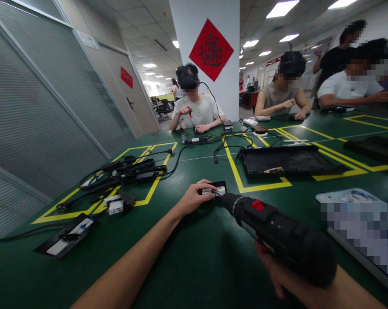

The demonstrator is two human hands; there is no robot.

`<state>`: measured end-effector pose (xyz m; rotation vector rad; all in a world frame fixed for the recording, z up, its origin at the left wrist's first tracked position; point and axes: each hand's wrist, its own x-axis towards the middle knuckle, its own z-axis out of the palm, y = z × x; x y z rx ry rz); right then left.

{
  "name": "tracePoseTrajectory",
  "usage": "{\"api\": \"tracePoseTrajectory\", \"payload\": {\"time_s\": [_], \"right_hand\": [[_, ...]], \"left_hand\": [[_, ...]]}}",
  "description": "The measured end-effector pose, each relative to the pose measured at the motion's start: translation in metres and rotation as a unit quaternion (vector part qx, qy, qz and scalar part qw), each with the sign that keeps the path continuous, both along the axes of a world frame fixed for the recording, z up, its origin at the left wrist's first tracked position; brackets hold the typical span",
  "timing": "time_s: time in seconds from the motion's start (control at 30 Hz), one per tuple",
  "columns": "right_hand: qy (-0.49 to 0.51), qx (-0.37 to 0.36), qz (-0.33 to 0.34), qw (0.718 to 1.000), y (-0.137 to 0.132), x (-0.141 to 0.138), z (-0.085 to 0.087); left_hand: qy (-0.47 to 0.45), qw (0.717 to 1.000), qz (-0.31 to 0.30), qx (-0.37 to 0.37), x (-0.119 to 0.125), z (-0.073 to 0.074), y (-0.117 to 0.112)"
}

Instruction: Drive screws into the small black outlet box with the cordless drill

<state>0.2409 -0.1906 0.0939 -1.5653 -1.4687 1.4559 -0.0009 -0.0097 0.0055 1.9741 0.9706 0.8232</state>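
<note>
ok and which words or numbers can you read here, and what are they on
"招財進寶", written as one joined character: red diamond sign on the pillar.
Red sign on the door: too small to read.
Drill: collar marks too blurred to read.

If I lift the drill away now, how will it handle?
The drill should stay rigid, as its body looks hard. It may feel fairly heavy, being bulky. It could tip backward, since its thick rear seems to reach back beyond the right hand.

Power drill (274, 229) in right hand (276, 268)
</note>
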Motion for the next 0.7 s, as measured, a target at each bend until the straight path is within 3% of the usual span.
{"api": "tracePoseTrajectory", "payload": {"time_s": [0.23,0.7], "right_hand": [[-0.019,-0.058,0.0,0.998,0.0,0.002,0.016],[0.003,-0.039,-0.005,0.999,0.001,0.002,0.003]], "left_hand": [[0.004,1.0,0.005,0.005,-0.001,0.0,0.0],[0.008,1.0,0.01,-0.008,-0.001,0.005,-0.001]]}}
